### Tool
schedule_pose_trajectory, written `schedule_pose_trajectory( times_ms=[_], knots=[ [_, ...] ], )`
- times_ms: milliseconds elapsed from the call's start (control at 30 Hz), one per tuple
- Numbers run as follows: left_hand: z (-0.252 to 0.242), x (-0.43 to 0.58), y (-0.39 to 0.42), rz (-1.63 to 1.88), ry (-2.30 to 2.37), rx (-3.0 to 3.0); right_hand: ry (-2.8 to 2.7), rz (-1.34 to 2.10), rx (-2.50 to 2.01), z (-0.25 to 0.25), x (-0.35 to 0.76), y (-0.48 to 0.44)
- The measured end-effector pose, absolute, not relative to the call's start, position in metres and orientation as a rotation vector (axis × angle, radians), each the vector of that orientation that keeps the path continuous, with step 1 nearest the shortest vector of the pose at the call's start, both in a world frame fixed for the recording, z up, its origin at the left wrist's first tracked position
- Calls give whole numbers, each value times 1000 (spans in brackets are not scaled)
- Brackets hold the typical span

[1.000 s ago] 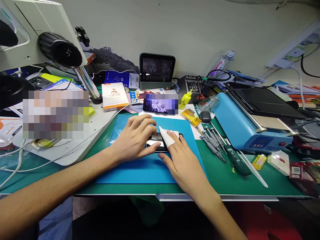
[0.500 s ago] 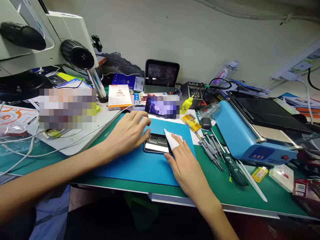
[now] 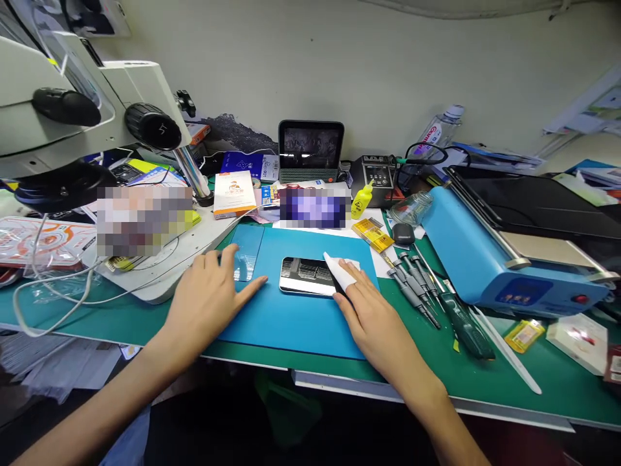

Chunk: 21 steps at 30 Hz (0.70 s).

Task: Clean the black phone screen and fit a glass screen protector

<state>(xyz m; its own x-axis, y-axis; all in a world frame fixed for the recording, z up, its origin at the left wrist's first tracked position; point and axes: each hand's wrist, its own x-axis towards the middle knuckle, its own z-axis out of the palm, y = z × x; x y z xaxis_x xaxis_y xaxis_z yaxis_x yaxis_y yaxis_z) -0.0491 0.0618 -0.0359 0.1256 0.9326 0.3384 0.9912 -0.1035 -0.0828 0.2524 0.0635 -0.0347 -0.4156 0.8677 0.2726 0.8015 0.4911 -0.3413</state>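
Note:
A black phone (image 3: 306, 276) lies flat on the blue mat (image 3: 291, 317), its glossy face reflecting light. My right hand (image 3: 371, 310) presses a folded white wipe (image 3: 342, 272) onto the phone's right end with its fingertips. My left hand (image 3: 211, 298) rests flat on the mat's left edge, fingers spread, a little left of the phone and not touching it.
A microscope (image 3: 72, 123) stands at the left on a white base. Several screwdrivers (image 3: 417, 285) lie right of the mat, beside a blue machine (image 3: 485, 259). A small screen (image 3: 311, 144), boxes, a yellow bottle (image 3: 361, 199) and cables crowd the back.
My left hand has come off the phone and slid left and nearer to me, onto the mat's edge. My right hand stays on the wipe. The view has shifted.

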Motion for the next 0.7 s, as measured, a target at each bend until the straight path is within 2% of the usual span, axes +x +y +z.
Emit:
schedule_pose_trajectory(
  times_ms=[167, 300, 567, 633, 700],
  knots=[
    [-32, -33, 72, -194, -1885, -1978, -2237, 72, -1330, -36, 268, 55],
    [-34, -44, 71, -238, -1955, -2048, -2068, -71, -1500, -24, 287, 73],
    [-28, -63, 52, -717, -1803, -2197, -2046, -248, -1696, -2, 296, 113],
    [-23, -61, 45, -840, -1723, -2243, -1932, -194, -1640, 0, 288, 105],
    [-18, -56, 37, -963, -1644, -2306, -1806, 68, -1576, 4, 279, 93]
  ],
)
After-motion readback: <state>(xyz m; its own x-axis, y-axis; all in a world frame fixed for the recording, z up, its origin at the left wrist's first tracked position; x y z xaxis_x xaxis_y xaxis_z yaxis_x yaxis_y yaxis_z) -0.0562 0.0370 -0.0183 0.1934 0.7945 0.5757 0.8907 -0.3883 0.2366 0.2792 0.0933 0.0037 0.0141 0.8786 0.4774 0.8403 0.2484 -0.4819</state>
